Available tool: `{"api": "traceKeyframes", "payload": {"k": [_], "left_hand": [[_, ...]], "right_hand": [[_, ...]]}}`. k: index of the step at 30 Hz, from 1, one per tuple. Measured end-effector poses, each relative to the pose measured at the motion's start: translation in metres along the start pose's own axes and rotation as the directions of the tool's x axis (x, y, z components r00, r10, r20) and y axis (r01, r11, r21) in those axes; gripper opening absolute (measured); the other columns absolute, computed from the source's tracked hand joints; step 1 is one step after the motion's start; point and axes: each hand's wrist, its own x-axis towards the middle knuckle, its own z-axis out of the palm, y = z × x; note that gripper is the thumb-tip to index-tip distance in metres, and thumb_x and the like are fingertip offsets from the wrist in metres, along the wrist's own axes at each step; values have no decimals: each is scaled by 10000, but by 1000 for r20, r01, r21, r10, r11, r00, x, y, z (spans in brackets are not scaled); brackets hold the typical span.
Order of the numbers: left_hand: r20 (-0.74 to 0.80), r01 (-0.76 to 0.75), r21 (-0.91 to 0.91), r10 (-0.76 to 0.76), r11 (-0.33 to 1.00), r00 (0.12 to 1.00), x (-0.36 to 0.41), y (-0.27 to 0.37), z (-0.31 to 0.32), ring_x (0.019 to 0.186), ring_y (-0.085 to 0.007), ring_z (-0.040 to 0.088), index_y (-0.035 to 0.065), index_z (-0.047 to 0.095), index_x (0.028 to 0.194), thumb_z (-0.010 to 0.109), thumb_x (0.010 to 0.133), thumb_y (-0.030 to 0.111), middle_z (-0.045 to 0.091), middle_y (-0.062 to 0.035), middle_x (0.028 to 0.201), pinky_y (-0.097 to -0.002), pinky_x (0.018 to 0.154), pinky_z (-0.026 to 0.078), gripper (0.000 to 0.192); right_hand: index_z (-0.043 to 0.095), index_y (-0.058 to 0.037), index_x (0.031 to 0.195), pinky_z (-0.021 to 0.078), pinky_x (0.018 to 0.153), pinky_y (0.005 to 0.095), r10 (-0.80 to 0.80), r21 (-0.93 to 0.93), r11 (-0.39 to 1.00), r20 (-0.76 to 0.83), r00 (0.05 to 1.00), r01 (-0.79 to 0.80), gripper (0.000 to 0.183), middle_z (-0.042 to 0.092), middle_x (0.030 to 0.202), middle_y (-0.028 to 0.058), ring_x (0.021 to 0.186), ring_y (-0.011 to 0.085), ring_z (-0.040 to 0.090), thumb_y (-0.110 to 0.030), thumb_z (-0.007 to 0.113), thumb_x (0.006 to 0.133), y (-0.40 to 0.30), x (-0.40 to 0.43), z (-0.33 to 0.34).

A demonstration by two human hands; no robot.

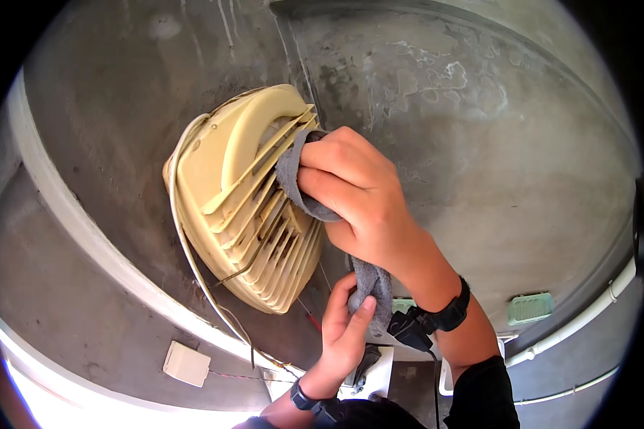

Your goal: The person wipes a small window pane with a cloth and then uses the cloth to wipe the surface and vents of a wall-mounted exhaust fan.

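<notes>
A yellowed plastic louvred ventilation fan [231, 220] is mounted against the grey wall, with dark grime between its slats. My right hand [359, 187] grips a grey cloth [295, 171] bunched around its fingers, and the cloth meets the edge of the upper slats. The fingertips are hidden inside the folds. Below it, my left hand [343, 327] pinches the hanging end of the same cloth between thumb and fingers. Both wrists wear black straps, and the right one carries a small black device [410, 330] with a cable.
A pale cable [180, 214] loops along the fan's left side and runs down to thin loose wires. A white box [187, 363] is fixed at the lower left. Green soap dishes [530, 309] and white pipes [569, 331] sit on the wall at the lower right.
</notes>
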Motion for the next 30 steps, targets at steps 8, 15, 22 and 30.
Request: {"api": "traceKeyframes", "payload": {"k": [8,15,22,30], "left_hand": [[-17,4,-28,-4,1000,1000,-5,-3,2,1038,-103,501,-17,412,1280,498,970,67,536,-56,1152,-260,921,397,333],[-3,-14,-36,14,999,1000,-7,0,2,1038,-104,507,-13,413,1283,501,966,61,541,-55,1148,-264,920,402,337],[-13,-14,-74,13,997,1000,-13,5,4,1028,-103,514,-9,418,1280,498,962,49,543,-55,1145,-265,904,415,333],[-37,-45,-138,41,989,998,-17,11,11,1025,-119,517,-1,401,1278,502,950,32,540,-68,1148,-277,902,417,345]], "right_hand": [[603,-25,834,480,620,340,19,6,1000,-61,998,-18,331,570,922,36,802,248,559,69,624,518,-8,-2,6],[598,-24,816,479,611,338,11,35,999,-60,998,-9,333,567,917,37,804,249,557,82,623,501,-12,-1,7],[599,-18,825,479,637,355,91,108,991,-61,994,-84,346,563,921,55,822,279,550,111,592,504,-18,-3,6],[591,-17,823,466,635,365,118,153,983,-134,984,-97,333,552,916,58,828,291,546,118,583,518,-24,-4,11]]}}
